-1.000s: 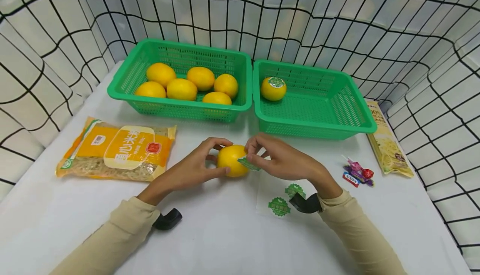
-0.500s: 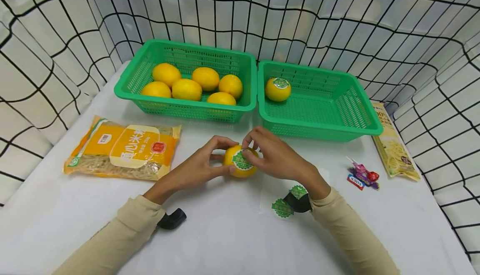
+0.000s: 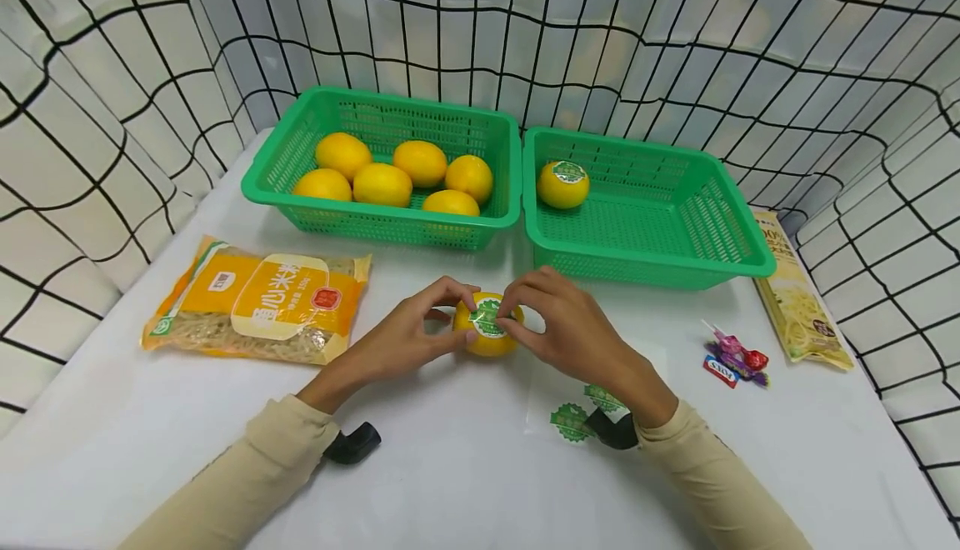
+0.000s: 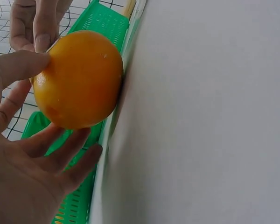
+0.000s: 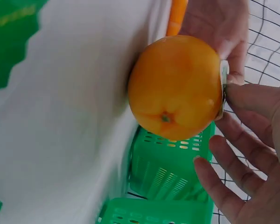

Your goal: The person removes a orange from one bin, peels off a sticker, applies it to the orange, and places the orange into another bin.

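Note:
A yellow-orange orange [image 3: 491, 345] sits on the white table in front of the baskets. My left hand [image 3: 411, 329] holds its left side, thumb at the near side and fingers behind. On its top lies a round green sticker [image 3: 487, 317], with its edge standing slightly off the skin in the right wrist view [image 5: 223, 88]. My right hand [image 3: 558, 325] pinches the sticker's right edge between thumb and forefinger. The orange's stem end [image 5: 166, 117] shows in the right wrist view. Plain skin of the orange [image 4: 81, 79] faces the left wrist view.
A green basket [image 3: 382, 218] with several oranges stands behind. Beside it, another green basket [image 3: 645, 262] holds one stickered orange [image 3: 562, 186]. A clear sheet with green stickers [image 3: 572, 422] lies by my right wrist. Noodle packs [image 3: 258, 304] [image 3: 804, 296], sweets [image 3: 738, 358] and black netting surround these.
The sticker, held at the orange's right side earlier, now lies on its top. My right hand has shifted slightly to the sticker's right edge. The left hand keeps its hold.

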Demonstrator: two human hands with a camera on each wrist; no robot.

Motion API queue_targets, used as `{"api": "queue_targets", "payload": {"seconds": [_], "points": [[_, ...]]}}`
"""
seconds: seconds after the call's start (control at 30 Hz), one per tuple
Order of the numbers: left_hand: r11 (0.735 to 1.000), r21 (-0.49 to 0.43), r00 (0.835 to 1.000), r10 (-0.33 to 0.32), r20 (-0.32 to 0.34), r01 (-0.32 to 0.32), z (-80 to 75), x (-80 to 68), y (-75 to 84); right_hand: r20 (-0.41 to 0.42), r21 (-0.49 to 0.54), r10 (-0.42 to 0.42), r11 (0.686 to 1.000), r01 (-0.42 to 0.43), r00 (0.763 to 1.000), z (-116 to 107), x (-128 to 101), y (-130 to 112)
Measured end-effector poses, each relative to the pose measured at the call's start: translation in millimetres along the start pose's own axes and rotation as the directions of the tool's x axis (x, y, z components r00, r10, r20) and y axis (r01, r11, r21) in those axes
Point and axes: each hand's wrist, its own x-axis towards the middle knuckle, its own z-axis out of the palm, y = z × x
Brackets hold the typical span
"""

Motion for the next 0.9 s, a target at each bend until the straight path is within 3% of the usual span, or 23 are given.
{"api": "queue_targets", "payload": {"seconds": [0.27, 0.5, 0.7, 0.9], "points": [[1.0, 0.001, 1.0, -0.01, -0.026, 0.01, 7.5, -1.1, 3.5, -0.006, 0.004, -0.016, 1.0, 0.016, 1.0, 0, -3, 4], [1.0, 0.005, 0.993, 0.025, -0.114, -0.024, 15.9, 2.7, 4.2, 0.029, 0.011, 0.004, 1.0, -0.005, 1.0, -3, -4, 5], [0.998, -0.04, 0.993, -0.061, -0.102, 0.057, 13.7, 3.0, 7.2, 0.113, 0.005, 0.078, 0.997, -0.079, 0.991, -10, -5, 6], [0.992, -0.084, 0.99, -0.105, -0.096, 0.097, 14.2, 2.2, 4.5, 0.062, 0.07, 0.054, 0.996, -0.059, 0.997, -5, -5, 3]]}}
